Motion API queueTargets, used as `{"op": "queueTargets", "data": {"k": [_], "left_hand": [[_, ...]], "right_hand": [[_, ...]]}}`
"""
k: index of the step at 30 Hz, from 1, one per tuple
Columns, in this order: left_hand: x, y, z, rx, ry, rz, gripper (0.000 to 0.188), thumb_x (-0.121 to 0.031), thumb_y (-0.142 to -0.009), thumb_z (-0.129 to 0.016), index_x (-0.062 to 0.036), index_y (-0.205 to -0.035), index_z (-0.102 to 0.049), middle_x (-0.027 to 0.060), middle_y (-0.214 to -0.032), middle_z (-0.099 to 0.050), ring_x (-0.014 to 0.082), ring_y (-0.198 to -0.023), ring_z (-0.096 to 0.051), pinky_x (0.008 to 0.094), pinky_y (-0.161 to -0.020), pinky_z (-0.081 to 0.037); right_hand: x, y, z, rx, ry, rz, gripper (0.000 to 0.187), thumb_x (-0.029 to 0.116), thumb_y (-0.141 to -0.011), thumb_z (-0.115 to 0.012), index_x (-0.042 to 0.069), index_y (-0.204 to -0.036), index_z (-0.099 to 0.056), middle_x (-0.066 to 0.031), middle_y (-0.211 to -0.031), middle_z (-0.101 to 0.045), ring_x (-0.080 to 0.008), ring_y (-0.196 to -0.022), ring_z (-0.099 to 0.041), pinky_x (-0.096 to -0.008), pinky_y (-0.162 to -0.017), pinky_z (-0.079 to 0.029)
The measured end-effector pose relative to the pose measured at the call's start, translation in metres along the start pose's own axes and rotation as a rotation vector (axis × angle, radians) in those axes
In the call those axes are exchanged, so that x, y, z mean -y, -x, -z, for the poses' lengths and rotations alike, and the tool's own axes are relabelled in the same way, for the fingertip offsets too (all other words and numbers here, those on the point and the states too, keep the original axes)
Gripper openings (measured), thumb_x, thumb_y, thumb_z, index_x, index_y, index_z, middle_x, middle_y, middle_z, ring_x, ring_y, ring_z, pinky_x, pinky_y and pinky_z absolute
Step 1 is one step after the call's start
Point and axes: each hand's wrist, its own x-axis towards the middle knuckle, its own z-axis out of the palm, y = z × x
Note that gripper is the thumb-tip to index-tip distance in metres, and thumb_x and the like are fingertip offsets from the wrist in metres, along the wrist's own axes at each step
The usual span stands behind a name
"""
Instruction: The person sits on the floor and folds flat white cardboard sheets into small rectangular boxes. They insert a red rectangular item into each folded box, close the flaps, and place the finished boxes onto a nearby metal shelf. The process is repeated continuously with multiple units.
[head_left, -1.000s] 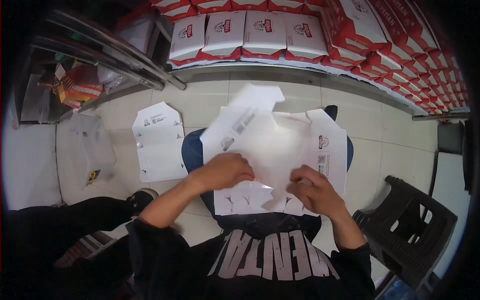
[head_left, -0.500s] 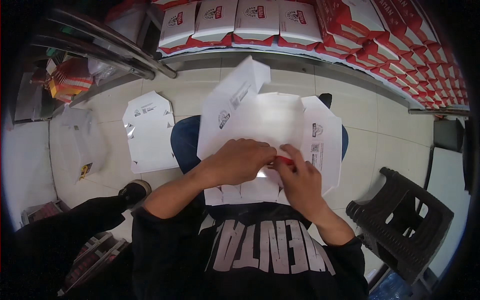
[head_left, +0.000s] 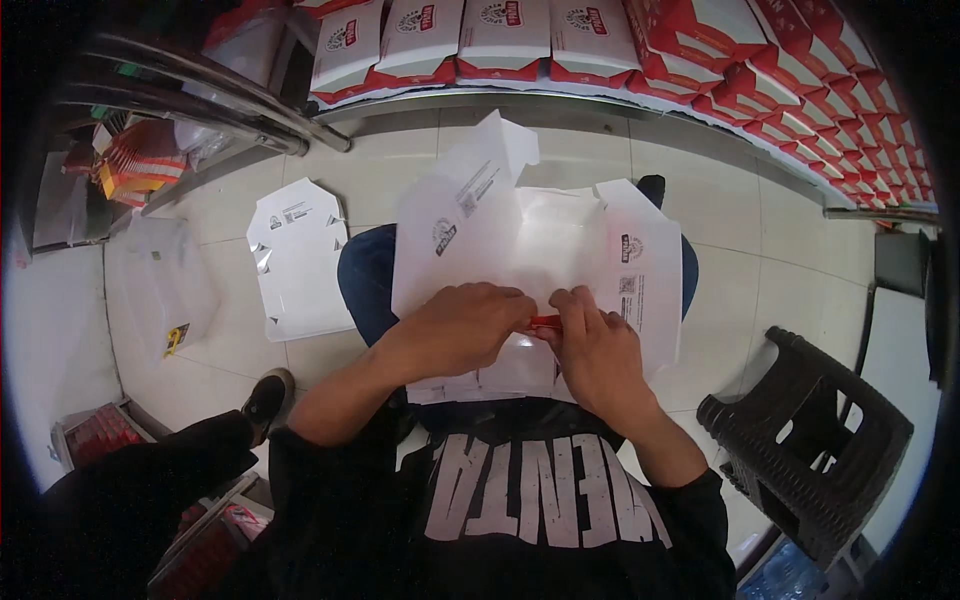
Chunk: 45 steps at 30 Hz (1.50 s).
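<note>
An unfolded cardboard box (head_left: 560,235) lies across my lap, white on the inside with small dark print. Its left panel stands tilted up, and the right panel spreads over my right thigh. My left hand (head_left: 465,325) is closed at the near middle of the box, fingertips pinching its cardboard. Close beside it, my right hand (head_left: 595,345) pinches the same spot with thumb and fingers. Between the two sets of fingertips shows a small red piece (head_left: 545,322), seemingly a folded tab of the box. The exact fold is hidden under my fingers.
Flat white box blanks (head_left: 300,260) lie on the tiled floor at left, near a clear plastic bag (head_left: 165,275). Folded red-and-white boxes (head_left: 505,40) fill the shelf ahead and to the right. A black plastic stool (head_left: 805,445) lies at right. Someone's shoe (head_left: 268,400) is at left.
My right fingers have closed in beside the left ones over the red piece, and both hands have shifted slightly left. The box's far edge looks more raised.
</note>
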Motion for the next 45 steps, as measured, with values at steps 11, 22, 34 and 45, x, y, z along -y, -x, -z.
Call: {"op": "queueTargets", "data": {"k": [11, 22, 34, 45], "left_hand": [[-0.002, 0.028, 0.011, -0.351, -0.534, 0.142, 0.005, -0.014, -0.078, -0.067, -0.0102, -0.080, -0.070, 0.0046, -0.083, -0.066, 0.0232, -0.080, -0.069, 0.0374, -0.070, -0.055], [-0.034, 0.010, 0.029, -0.897, -0.231, -0.498, 0.047, -0.028, -0.067, -0.092, -0.0130, -0.105, -0.068, 0.0189, -0.126, -0.059, 0.0415, -0.123, -0.057, 0.0510, -0.097, -0.051], [-0.005, -0.025, 0.016, -0.837, -0.107, -0.582, 0.069, -0.016, -0.052, -0.095, -0.0290, -0.111, -0.064, 0.0127, -0.138, -0.042, 0.0379, -0.137, -0.039, 0.0564, -0.116, -0.037], [-0.002, -0.063, 0.000, -1.064, -0.301, -0.261, 0.071, -0.019, -0.060, -0.089, -0.0139, -0.122, -0.055, 0.0213, -0.137, -0.038, 0.0432, -0.127, -0.042, 0.0629, -0.110, -0.033]], "right_hand": [[0.015, -0.006, -0.002, -0.006, -0.356, -0.143, 0.020, 0.017, -0.087, -0.074, 0.002, -0.083, -0.062, -0.0114, -0.076, -0.060, -0.0315, -0.062, -0.064, -0.0393, -0.054, -0.049], [0.004, -0.001, 0.000, -0.738, -0.939, -0.152, 0.014, 0.005, -0.098, -0.062, 0.000, -0.108, -0.055, -0.0178, -0.095, -0.062, -0.0203, -0.080, -0.064, -0.0311, -0.072, -0.052], [-0.067, -0.037, 0.080, -0.625, -1.203, -0.005, 0.053, 0.003, -0.086, -0.073, 0.000, -0.134, -0.052, -0.0120, -0.123, -0.061, -0.0211, -0.109, -0.062, -0.0354, -0.097, -0.048], [-0.001, -0.027, 0.057, -0.753, -0.432, -0.242, 0.045, 0.002, -0.077, -0.082, 0.005, -0.119, -0.068, -0.0138, -0.114, -0.070, -0.0249, -0.101, -0.069, -0.0337, -0.084, -0.056]]}}
